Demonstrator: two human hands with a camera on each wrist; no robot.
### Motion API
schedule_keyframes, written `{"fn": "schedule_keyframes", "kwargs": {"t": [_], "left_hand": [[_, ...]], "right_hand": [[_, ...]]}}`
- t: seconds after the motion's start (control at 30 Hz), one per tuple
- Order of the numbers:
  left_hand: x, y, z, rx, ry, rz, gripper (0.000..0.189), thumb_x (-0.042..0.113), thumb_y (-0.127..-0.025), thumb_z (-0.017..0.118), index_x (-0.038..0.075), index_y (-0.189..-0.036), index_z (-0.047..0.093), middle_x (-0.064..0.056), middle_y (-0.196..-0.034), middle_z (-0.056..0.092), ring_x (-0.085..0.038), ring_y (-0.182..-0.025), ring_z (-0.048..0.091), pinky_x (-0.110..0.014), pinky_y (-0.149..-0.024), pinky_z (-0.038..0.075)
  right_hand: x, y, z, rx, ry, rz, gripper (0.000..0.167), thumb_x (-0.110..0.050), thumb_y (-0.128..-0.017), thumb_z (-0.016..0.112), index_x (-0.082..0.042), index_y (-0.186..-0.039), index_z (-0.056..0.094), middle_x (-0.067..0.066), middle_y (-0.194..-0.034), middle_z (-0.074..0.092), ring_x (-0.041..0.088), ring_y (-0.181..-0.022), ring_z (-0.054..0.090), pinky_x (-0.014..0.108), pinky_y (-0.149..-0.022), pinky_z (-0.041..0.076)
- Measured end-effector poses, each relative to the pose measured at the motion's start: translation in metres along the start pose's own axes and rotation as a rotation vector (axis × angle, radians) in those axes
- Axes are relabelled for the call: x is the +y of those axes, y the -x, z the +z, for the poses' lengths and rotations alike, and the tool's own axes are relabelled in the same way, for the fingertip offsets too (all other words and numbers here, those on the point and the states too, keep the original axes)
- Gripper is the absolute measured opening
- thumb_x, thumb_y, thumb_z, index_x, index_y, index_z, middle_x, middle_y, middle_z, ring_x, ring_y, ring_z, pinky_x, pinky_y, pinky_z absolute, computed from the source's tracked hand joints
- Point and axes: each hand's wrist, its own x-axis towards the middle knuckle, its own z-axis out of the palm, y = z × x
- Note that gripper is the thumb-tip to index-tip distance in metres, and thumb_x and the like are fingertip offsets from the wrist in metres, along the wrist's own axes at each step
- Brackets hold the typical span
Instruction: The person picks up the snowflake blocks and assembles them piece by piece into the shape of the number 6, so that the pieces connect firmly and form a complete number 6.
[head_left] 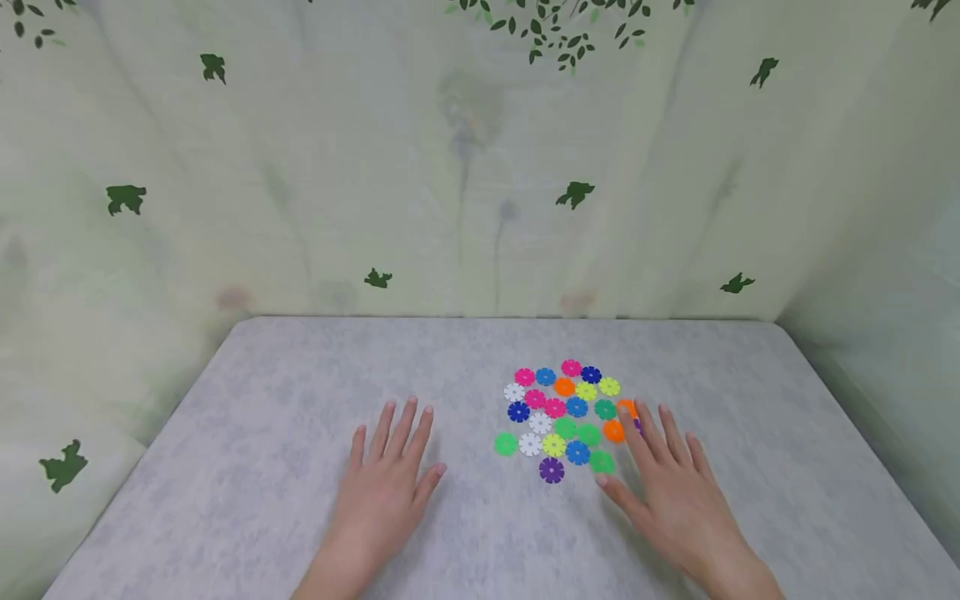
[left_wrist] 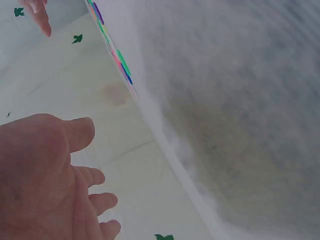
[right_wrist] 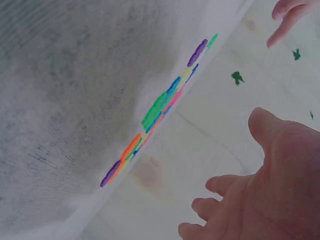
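Several flat, notched plastic discs lie spread on the table right of centre, among them a light green disc (head_left: 506, 444), a purple disc (head_left: 552, 470), a white disc (head_left: 529, 443) and an orange disc (head_left: 613, 431). My left hand (head_left: 384, 492) is held palm down with fingers spread, left of the discs and apart from them. At the discs' right side, my right hand (head_left: 671, 492) has its fingers extended and holds nothing; it partly hides an orange and a purple disc. In the right wrist view the discs appear edge-on beyond the right hand (right_wrist: 270, 185).
The grey mottled table (head_left: 262, 417) has rounded far corners. Behind it and at both sides hangs a pale curtain (head_left: 337, 167) printed with dark green birds and leaves.
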Motion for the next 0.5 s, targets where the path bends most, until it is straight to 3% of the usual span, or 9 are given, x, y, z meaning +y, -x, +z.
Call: {"fn": "schedule_keyframes", "kwargs": {"t": [0.27, 0.5], "left_hand": [[0.010, -0.016, -0.003, 0.066, 0.031, 0.082, 0.063, 0.044, -0.101, 0.049, 0.016, -0.155, 0.031, -0.008, -0.162, 0.019, -0.028, -0.149, 0.009, -0.056, -0.115, 0.014], [0.015, -0.036, -0.001, 0.133, 0.222, 0.189, 0.054, 0.031, -0.099, 0.058, 0.007, -0.146, 0.046, -0.012, -0.154, 0.036, -0.029, -0.144, 0.027, -0.051, -0.112, 0.028]], "right_hand": [[-0.002, -0.002, -0.003, 0.093, -0.031, -0.119, 0.088, -0.052, -0.088, 0.066, -0.015, -0.157, 0.024, 0.010, -0.163, 0.016, 0.035, -0.148, 0.008, 0.065, -0.110, 0.018], [0.004, -0.012, -0.002, 0.201, -0.155, -0.282, 0.082, -0.032, -0.088, 0.075, -0.015, -0.155, 0.031, 0.008, -0.156, 0.033, 0.033, -0.140, 0.033, 0.059, -0.106, 0.033]]}}
